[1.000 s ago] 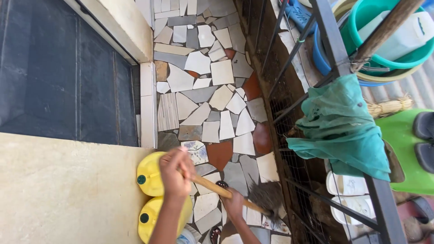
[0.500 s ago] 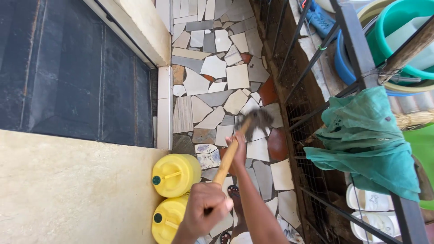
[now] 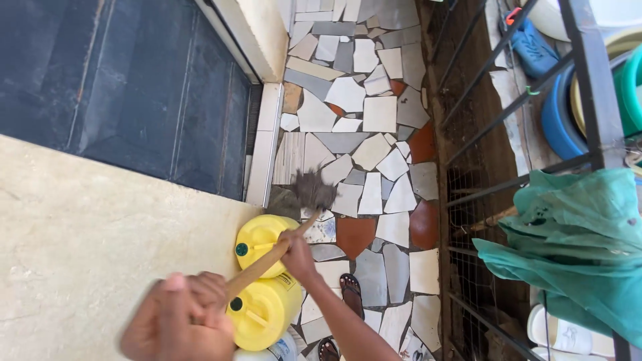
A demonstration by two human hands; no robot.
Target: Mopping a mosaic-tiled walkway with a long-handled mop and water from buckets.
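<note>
1. Left hand (image 3: 180, 321), lower left of the frame, clenches the wooden broom handle (image 3: 264, 262).
2. Right hand (image 3: 297, 254) grasps it midway.
3. Bristle head (image 3: 313, 190) rests on mosaic floor (image 3: 374, 113), centre frame, above yellow jerrycans (image 3: 264, 281).

wooden broom handle (image 3: 264, 264), glossy yellow plastic jerrycans (image 3: 266, 309), smooth broken-tile floor (image 3: 374, 113), matt green cloth (image 3: 575, 247).

Long wooden-handled broom (image 3: 294, 214) runs between both hands' fingers; two round yellow plastic jerrycans (image 3: 266, 281) sit just below the fingers, metal railing (image 3: 508, 113) well right.
</note>
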